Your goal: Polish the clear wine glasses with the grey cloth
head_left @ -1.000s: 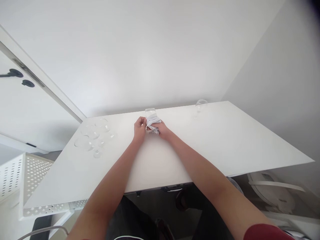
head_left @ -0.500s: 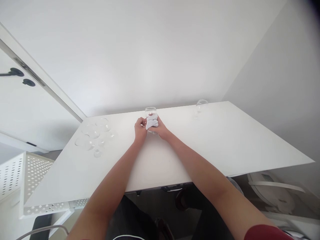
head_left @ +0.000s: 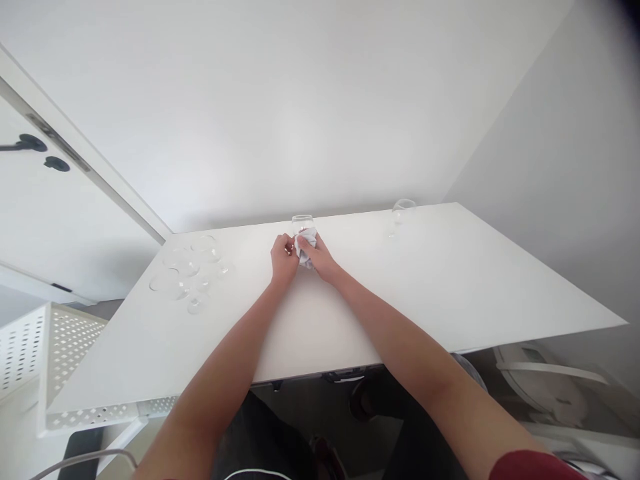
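Glass (head_left: 303,222), clear and thin-rimmed, right fingers (head_left: 309,249) tight round white cloth (head_left: 309,234) against it, left fingers (head_left: 283,241) curled, grip unclear

Near the middle of the frame, the right hand (head_left: 324,260) is holding a white cloth (head_left: 307,241) against a clear glass (head_left: 303,221), whose rim is showing above it. The left hand (head_left: 284,259) is curling its fingers just left of the cloth; its exact grip is staying unclear. At centre left, several stemmed glasses (head_left: 185,265) are clustering on the white table (head_left: 425,293); at centre right, a single stemmed glass (head_left: 404,212) is standing near the table's far edge.
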`<action>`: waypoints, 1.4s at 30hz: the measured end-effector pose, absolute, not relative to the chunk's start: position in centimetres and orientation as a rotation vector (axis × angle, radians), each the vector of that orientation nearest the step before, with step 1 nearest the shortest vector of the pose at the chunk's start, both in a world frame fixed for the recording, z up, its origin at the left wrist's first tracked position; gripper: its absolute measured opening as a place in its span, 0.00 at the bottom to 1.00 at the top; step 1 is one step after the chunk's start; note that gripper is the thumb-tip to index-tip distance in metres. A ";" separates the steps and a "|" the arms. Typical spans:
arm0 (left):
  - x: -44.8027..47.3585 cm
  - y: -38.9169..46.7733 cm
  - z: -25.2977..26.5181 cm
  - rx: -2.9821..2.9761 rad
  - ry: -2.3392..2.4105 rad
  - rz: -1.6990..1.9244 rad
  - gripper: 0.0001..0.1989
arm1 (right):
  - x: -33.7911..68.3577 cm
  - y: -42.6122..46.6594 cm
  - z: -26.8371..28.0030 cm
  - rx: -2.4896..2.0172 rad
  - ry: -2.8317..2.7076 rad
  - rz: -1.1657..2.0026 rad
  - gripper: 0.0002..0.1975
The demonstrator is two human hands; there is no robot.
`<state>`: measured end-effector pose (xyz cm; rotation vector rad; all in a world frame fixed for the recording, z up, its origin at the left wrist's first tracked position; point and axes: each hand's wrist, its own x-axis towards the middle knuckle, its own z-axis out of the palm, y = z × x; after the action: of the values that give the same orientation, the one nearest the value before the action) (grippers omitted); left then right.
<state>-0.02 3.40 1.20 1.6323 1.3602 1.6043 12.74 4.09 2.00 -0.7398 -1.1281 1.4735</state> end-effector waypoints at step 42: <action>-1.4 4.3 1.6 1.078 0.672 1.458 0.29 | 14.5 3.9 3.3 -0.563 -1.372 1.904 0.23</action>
<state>-1.41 4.29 1.62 1.0777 0.6721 1.4578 14.46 3.95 3.28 -0.5626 -1.3725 1.9041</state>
